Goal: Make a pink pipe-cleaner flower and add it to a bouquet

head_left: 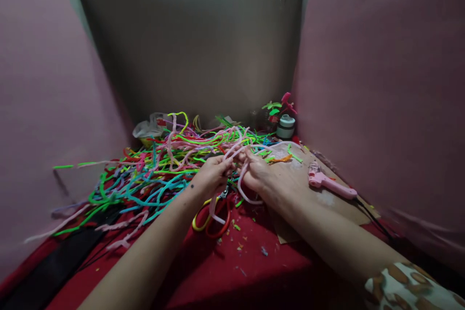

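My left hand [215, 174] pinches a pale pink pipe cleaner [242, 193], whose lower end hangs down over the scissors. Close beside it, my right hand [254, 169] has its fingers closed on the same bundle of pale pink stems. Loops of it curve above and below both hands. Scissors [227, 220] with one red and one yellow handle loop lie on the red cloth under the left hand. Behind and left of my hands spreads a tangled heap of coloured pipe cleaners [160, 191], in green, blue, pink, yellow and red.
On the right, a pink glue gun [334, 185] with a black cord rests on a cardboard sheet [308, 198]. A lidded jar [286, 127] and pipe-cleaner flowers [274, 109] stand behind. A plastic bag [147, 128] sits back left. Scraps dot the red cloth [236, 276]. Pink panels flank both sides.
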Demonstrator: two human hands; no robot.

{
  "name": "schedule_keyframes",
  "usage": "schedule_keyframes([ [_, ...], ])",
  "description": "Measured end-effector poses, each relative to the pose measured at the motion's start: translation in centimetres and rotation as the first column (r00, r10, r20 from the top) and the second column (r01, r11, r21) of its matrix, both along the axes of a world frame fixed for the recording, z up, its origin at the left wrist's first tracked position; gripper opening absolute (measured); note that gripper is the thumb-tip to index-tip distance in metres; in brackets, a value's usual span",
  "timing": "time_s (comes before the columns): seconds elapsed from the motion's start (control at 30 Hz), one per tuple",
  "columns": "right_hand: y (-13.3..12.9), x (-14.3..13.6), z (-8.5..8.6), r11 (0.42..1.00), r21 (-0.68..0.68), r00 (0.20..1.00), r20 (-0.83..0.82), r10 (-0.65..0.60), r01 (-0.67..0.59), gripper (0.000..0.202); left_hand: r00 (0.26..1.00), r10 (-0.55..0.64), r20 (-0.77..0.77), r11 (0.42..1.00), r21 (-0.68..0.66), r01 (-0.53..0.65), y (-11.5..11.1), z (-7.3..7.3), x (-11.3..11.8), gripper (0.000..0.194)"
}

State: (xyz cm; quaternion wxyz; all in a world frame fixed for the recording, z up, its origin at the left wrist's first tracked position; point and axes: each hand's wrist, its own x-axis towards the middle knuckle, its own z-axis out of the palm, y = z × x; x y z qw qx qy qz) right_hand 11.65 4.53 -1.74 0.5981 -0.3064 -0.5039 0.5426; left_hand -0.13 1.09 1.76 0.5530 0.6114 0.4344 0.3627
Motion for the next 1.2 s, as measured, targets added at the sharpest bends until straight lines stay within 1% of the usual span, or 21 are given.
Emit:
schedule_keyframes([
  [0.03,-0.5,-0.4,-0.1,0.999,-0.045,0.999,-0.047,0.027,-0.029,0.036,1.0,0.023,-0.013,0.999,0.023,-0.022,0.1,-0.3,0.2,0.026],
  [0.1,-1.4,-1.1,0.0,0.969,-0.203,0.969,-0.229,0.096,-0.144,0.031,0.997,0.053,-0.053,0.996,0.07,-0.05,0.3,-0.9,0.6,0.022],
  [0.17,-2.3,-1.4,0.1,0.934,-0.273,0.935,-0.328,0.135,-0.23,0.03,0.994,0.064,-0.088,0.992,0.118,-0.054,0.2,-1.3,0.8,0.016],
  [0.23,-2.9,-1.5,0.3,0.936,-0.272,0.929,-0.35,0.121,-0.225,0.032,0.992,0.063,-0.105,0.986,0.159,-0.046,-0.2,-1.4,1.0,0.01],
  [0.3,-3.4,-1.5,0.3,0.956,-0.237,0.934,-0.347,0.082,-0.172,0.032,0.992,0.063,-0.111,0.982,0.182,-0.042,-0.8,-1.1,1.0,0.007],
  [0.37,-3.8,-1.6,0.1,0.974,-0.186,0.941,-0.333,0.058,-0.126,0.032,0.996,0.019,-0.085,0.989,0.148,-0.007,-1.4,-0.8,0.9,0.007],
  [0.4,-3.9,-1.7,0.0,0.977,-0.167,0.945,-0.32,0.071,-0.13,0.032,0.998,-0.015,-0.056,0.993,0.112,0.022,-1.7,-0.6,0.8,0.008],
  [0.47,-4.0,-1.8,0.1,0.969,-0.167,0.943,-0.31,0.123,-0.181,0.034,0.996,-0.091,0.02,0.996,0.02,0.091,-2.1,-0.4,0.3,0.011],
  [0.53,-3.7,-1.6,0.5,0.953,-0.204,0.922,-0.361,0.141,-0.225,0.033,0.986,-0.15,0.076,0.984,-0.083,0.156,-2.2,-0.1,-0.5,0.016],
  [0.57,-3.4,-1.3,0.8,0.946,-0.224,0.902,-0.413,0.124,-0.233,0.031,0.982,-0.173,0.08,0.975,-0.128,0.182,-2.3,0.2,-0.9,0.02],
  [0.6,-3.0,-0.8,1.3,0.947,-0.241,0.876,-0.476,0.075,-0.212,0.029,0.979,-0.196,0.064,0.965,-0.162,0.204,-2.2,0.5,-1.5,0.022],
  [0.63,-2.6,-0.3,1.7,0.947,-0.253,0.84,-0.542,0.033,-0.2,0.028,0.976,-0.219,0.016,0.96,-0.174,0.218,-2.2,0.9,-2.0,0.024],
  [0.67,-2.2,0.4,2.2,0.945,-0.263,0.806,-0.592,0.003,-0.196,0.029,0.973,-0.22,-0.063,0.967,-0.147,0.209,-2.2,1.3,-2.4,0.026],
  [0.7,-1.7,1.0,2.6,0.94,-0.276,0.779,-0.626,-0.018,-0.2,0.032,0.959,-0.221,-0.176,0.973,-0.106,0.205,-2.2,1.7,-2.8,0.029],
  [0.77,-1.1,2.3,3.2,0.92,-0.294,0.748,-0.663,-0.002,-0.258,0.038,0.889,-0.218,-0.402,0.972,-0.011,0.233,-2.1,2.5,-3.5,0.033],
  [0.83,-0.6,3.2,3.4,0.903,-0.334,0.747,-0.664,-0.022,-0.27,0.041,0.811,-0.221,-0.542,0.948,0.075,0.309,-1.9,2.9,-4.1,0.035],
  [0.9,-0.4,3.6,3.2,0.896,-0.365,0.76,-0.648,-0.051,-0.251,0.043,0.773,-0.222,-0.594,0.919,0.138,0.37,-1.6,3.0,-4.9,0.036],
  [0.93,-0.3,3.7,3.1,0.897,-0.372,0.768,-0.638,-0.06,-0.239,0.043,0.765,-0.217,-0.607,0.913,0.152,0.38,-1.5,3.0,-5.3,0.036],
  [1.07,0.1,3.9,2.5,0.908,-0.367,0.801,-0.596,-0.063,-0.202,0.044,0.755,-0.158,-0.636,0.947,0.12,0.299,-0.8,2.4,-7.5,0.038],
  [1.13,0.2,4.0,2.3,0.912,-0.367,0.829,-0.556,-0.059,-0.181,0.045,0.752,-0.131,-0.647,0.954,0.123,0.272,-0.6,2.0,-8.5,0.038],
  [1.2,0.4,4.1,2.2,0.912,-0.388,0.868,-0.489,-0.082,-0.132,0.045,0.737,-0.113,-0.666,0.959,0.121,0.257,-0.4,1.5,-9.1,0.038],
])
